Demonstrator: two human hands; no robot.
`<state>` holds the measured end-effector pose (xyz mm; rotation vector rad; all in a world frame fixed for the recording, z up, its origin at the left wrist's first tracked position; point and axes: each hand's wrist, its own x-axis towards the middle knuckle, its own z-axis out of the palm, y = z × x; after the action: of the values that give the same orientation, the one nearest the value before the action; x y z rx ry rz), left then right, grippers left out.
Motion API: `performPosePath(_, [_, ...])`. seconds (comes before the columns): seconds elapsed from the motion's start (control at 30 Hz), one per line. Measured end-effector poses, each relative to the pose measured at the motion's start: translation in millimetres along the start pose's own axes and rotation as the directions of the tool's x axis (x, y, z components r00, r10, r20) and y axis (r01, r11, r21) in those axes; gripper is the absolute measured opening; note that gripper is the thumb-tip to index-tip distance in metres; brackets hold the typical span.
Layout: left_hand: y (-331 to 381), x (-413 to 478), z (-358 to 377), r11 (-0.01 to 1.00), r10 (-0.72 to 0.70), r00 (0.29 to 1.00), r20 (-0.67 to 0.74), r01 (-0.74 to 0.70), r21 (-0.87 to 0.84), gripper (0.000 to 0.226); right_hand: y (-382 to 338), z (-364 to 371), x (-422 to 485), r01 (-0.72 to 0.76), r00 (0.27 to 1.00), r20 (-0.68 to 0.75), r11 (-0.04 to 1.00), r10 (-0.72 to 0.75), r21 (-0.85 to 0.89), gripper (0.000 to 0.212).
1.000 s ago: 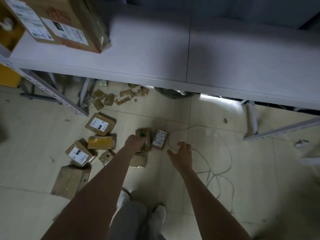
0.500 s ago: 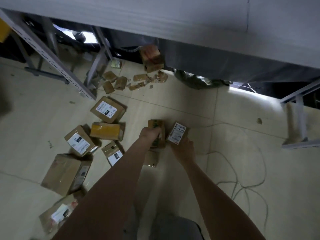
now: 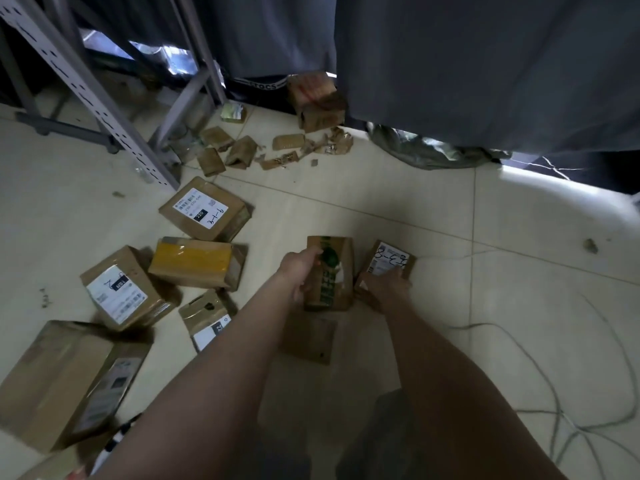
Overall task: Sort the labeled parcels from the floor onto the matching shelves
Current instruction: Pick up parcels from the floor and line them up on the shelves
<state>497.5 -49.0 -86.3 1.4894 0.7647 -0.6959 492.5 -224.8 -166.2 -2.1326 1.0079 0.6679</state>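
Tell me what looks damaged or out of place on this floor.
Torn cardboard scraps lie scattered by the grey curtain, beside a crumpled box. A loose cable snakes across the tiles on the right, a possible trip hazard.

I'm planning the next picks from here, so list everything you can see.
green-printed parcel: one, brown, centre, in left hand
white-labelled parcel: one, brown, right of it, in right hand
floor parcels: at least five, brown, one yellow-taped, left
flat parcel: one, brown, floor below the hands
torn cardboard: several scraps, brown, near rack
box: one, brown, at curtain's edge
curtain: one, grey, top
rack upright: one, grey, upper left
cable: one, grey, floor right
left hand: grips green-printed parcel
right hand: grips white-labelled parcel
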Motion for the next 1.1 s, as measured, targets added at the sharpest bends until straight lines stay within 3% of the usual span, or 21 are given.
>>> performPosePath(0.23, [38, 12, 4, 0.987, 0.157, 0.988, 0.003, -0.157, -0.011, 0.025, 2, 14, 31, 0.042, 0.999, -0.002, 0.988, -0.043, -0.146, 0.095])
performPosePath(0.37, [37, 10, 3, 0.987, 0.157, 0.988, 0.004, -0.157, 0.018, 0.025, 3, 17, 29, 0.101, 0.991, -0.064, 0.977, -0.115, -0.190, 0.092])
performPosePath(0.7, [42, 5, 17, 0.983, 0.178, 0.984, 0.022, -0.178, 0.047, 0.024, -11, 23, 24, 0.028, 0.995, -0.089, 0.990, -0.041, -0.141, 0.117])
performPosePath(0.87, [63, -4, 12, 0.972, 0.236, 0.971, 0.035, -0.235, -0.016, 0.022, -13, 10, 11, 0.138, 0.988, -0.059, 0.987, -0.143, -0.079, 0.111])
performPosePath(1.1, [64, -3, 0, 0.960, 0.261, 0.965, -0.021, -0.258, 0.114, 0.034, -58, -10, 1, 0.321, 0.922, -0.241, 0.946, -0.303, 0.037, 0.109])
